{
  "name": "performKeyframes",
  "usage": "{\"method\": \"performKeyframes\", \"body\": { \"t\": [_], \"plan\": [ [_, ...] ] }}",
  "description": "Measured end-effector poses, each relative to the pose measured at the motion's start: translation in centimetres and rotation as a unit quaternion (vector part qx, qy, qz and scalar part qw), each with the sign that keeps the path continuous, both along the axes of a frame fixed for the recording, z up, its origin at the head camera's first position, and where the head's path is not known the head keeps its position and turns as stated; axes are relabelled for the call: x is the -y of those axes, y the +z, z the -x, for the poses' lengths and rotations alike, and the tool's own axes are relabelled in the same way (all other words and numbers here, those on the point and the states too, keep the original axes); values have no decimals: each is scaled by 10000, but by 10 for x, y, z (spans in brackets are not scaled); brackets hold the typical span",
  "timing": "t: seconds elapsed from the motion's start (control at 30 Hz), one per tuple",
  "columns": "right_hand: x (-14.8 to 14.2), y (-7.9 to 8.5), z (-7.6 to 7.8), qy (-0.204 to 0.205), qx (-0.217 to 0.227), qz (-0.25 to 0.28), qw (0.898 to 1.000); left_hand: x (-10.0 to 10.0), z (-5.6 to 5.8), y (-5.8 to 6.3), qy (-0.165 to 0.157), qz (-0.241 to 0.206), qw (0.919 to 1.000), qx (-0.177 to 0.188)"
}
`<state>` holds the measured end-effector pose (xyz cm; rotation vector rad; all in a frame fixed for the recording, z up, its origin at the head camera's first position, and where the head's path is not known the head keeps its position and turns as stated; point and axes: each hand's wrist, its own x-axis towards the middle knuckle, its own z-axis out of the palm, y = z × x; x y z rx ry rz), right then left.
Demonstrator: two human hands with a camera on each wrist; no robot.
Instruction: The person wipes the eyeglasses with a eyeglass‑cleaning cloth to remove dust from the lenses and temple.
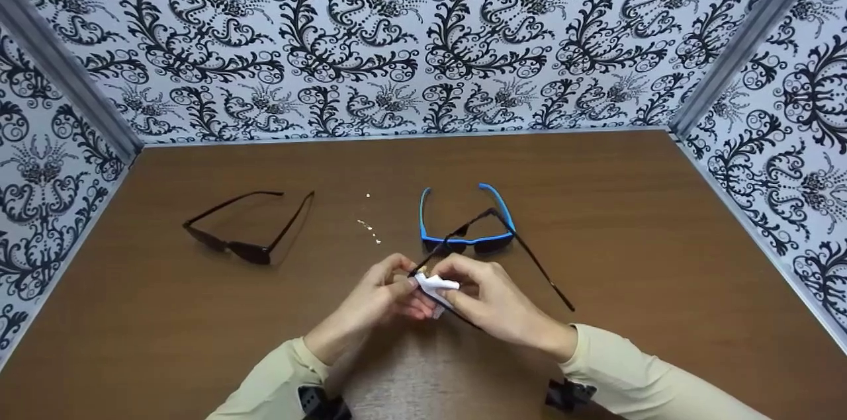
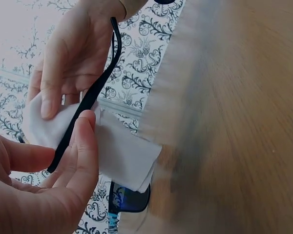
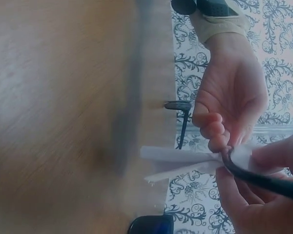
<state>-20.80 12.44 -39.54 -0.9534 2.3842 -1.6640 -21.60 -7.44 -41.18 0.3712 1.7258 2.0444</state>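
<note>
Hands: left hand (image 1: 377, 297) and right hand (image 1: 493, 301) meet above the near middle of the brown wooden bench (image 1: 662, 241), fingertips touching across the work.
Held item: thin black-framed glasses (image 1: 463, 235), raised off the bench between both hands.
Left hand state: fingers curled, thumb and fingertips pinching one black temple arm of the glasses; the left wrist view shows the thumb lying along it.
Right hand state: fingers curled round a small white folded cloth (image 1: 433, 286), pressing it against the frame.
Cloth position: between the two hands, wrapped partly over the frame at the point of grip.
Long axis: the free temple arm runs from the hands out to the right and toward the person; the lens end points away, just beyond the fingertips.
Nearer hand: both are in contact; the right hand carries the cloth.
Beyond the hands: blue plastic-framed sunglasses (image 1: 463, 221), lying open on the bench, just behind the held pair.
Left of the left hand: dark brown sunglasses (image 1: 245, 228), well apart, temples open.
Obstructions: none between the hands; small pale specks (image 1: 369, 228) lie ahead and left.
Surround: black-and-white scroll-patterned walls (image 1: 397, 43).
</note>
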Motion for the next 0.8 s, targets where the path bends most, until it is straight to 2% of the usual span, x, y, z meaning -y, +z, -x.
{"method": "performKeyframes", "body": {
  "t": [0.2, 0.5, 0.8],
  "plan": [
    [-14, -4, -6, 216, -255, -266, 9991, 5, 1, -1, 293, 24, 9995, -58],
    [-36, -9, -13, 410, -1155, -421, 9916, 16, 8, -1, 508, 111, 9982, -313],
    [-61, -8, -15, 404, -1260, -603, 9894, 25, 13, -2, 1053, 448, 9920, -529]
  ]
}}
